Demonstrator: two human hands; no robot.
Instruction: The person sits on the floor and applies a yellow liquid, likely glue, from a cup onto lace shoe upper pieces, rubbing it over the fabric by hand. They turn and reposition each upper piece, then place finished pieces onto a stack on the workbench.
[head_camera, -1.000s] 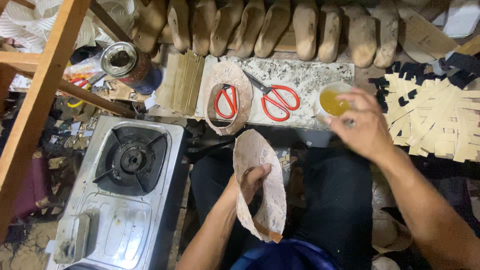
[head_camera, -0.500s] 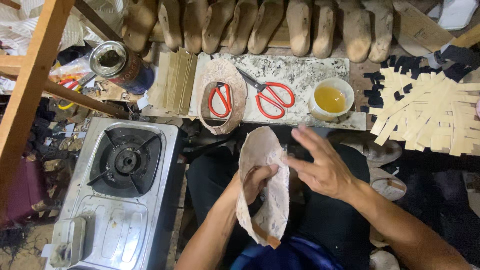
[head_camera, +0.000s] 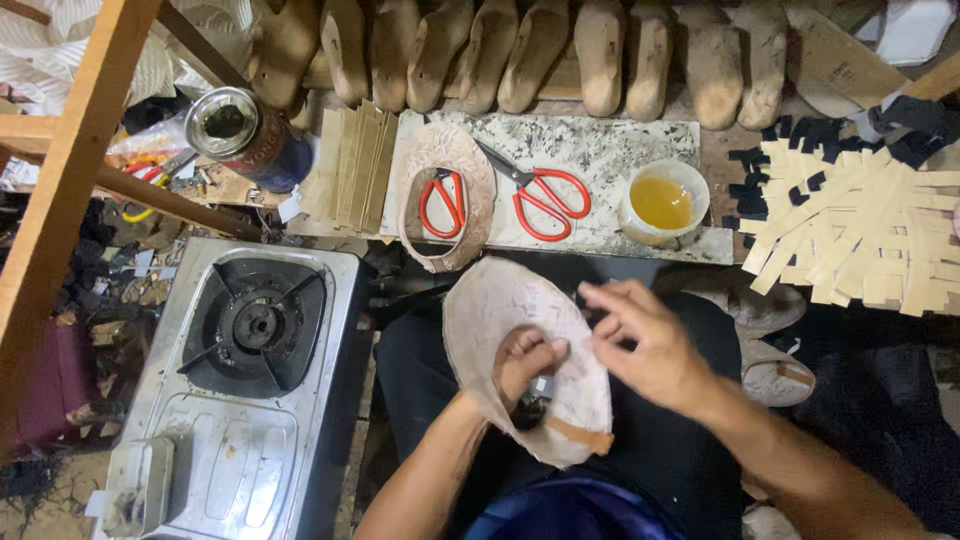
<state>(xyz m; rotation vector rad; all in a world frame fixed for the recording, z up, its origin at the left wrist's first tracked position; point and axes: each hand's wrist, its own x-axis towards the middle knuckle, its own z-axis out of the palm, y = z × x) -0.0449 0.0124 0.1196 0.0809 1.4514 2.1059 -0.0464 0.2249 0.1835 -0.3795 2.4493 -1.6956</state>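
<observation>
Red scissors beside glue cup.

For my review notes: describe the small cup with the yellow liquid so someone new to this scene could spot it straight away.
Start at the speckled stone slab lying in front of the row of wooden shoe lasts. At its right end, just right of the red-handled scissors, stands the small white cup. It is the only round, open vessel on the slab, filled with amber-yellow liquid.

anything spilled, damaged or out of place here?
No spill: the cup of yellow liquid stands upright on the stone slab. Only oddities: the open can lies tipped on its side, and paper strips sit in a loose, crisscrossed heap. Both hands are on the shoe upper.
</observation>
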